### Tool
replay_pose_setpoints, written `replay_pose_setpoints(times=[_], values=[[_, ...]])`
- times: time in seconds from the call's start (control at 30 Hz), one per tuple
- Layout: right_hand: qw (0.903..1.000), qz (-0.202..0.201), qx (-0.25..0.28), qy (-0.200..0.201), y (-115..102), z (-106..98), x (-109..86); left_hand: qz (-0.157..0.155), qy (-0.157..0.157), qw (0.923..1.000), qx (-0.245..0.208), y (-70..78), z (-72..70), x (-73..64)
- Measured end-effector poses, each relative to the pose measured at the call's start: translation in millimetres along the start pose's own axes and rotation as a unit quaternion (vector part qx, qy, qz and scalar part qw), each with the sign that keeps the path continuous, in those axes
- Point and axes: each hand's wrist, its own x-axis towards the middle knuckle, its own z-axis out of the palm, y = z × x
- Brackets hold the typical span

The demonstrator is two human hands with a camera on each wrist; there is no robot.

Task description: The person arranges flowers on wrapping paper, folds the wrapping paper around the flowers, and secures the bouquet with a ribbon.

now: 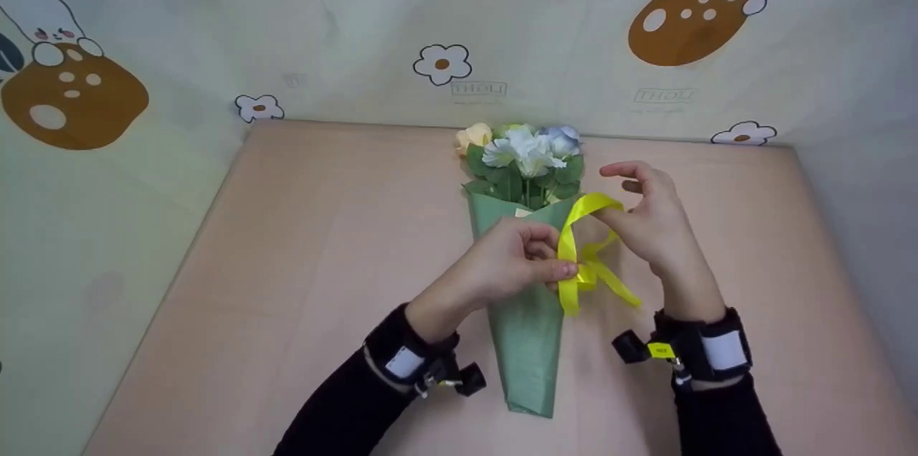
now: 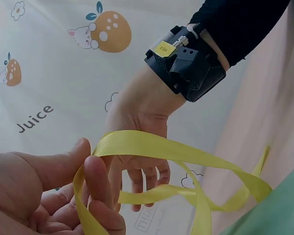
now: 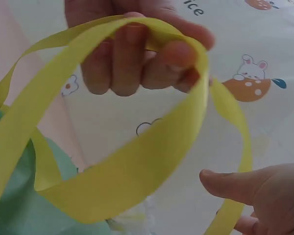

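A bouquet [image 1: 531, 155] of pale artificial flowers in green wrapping paper [image 1: 527, 341] lies on the table, blooms at the far end. A yellow ribbon [image 1: 588, 206] stands in loops at the wrapper's right side. My left hand [image 1: 513, 259] lies over the wrapper and pinches the ribbon between thumb and fingers; in the left wrist view this pinch [image 2: 90, 156] shows close up. To the right, my right hand [image 1: 649, 216] has its thumb and index finger spread apart. In the right wrist view the ribbon passes behind the thumb of the right hand [image 3: 269, 193].
The bouquet rests on a pinkish-beige table surface [image 1: 344, 226]. Behind and beside it hangs a pale sheet [image 1: 358, 26] printed with rabbits, oranges and flowers. Each wrist wears a black strap with a small camera.
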Motion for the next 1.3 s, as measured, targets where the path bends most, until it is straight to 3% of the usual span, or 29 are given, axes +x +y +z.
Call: replay_pose_setpoints(times=[0.2, 0.37, 0.47, 0.57, 0.7, 0.97, 1.13, 1.3], values=[[0.9987, 0.013, -0.036, -0.035, -9, 0, -7.1, -0.013, 0.040, 0.9979, -0.050, 4.8, -6.6, -0.5], [0.9974, 0.029, -0.036, -0.055, -4, -4, -7.2, -0.026, 0.043, 0.9953, -0.083, 6.7, -11.9, -0.3], [0.9942, -0.002, 0.017, -0.106, -4, -3, -7.5, -0.023, 0.053, 0.9941, -0.092, 6.6, -13.5, 0.0], [0.9817, -0.033, 0.063, -0.176, -4, -2, -6.8, -0.009, 0.066, 0.9928, -0.099, 5.9, -14.4, 0.2], [0.9694, -0.039, 0.062, -0.234, -4, -3, -6.0, 0.003, 0.090, 0.9918, -0.092, 6.0, -15.8, -0.3], [0.9684, -0.057, 0.074, -0.231, -10, -5, -10.4, 0.010, 0.142, 0.9884, -0.053, 5.3, -15.9, -0.6], [0.9701, -0.064, 0.088, -0.217, -14, -3, -14.0, 0.003, 0.160, 0.9865, -0.036, 7.3, -15.9, -2.6], [0.9745, -0.065, 0.068, -0.204, -17, -1, -15.8, -0.019, 0.167, 0.9852, -0.036, 9.9, -16.3, -2.9]])
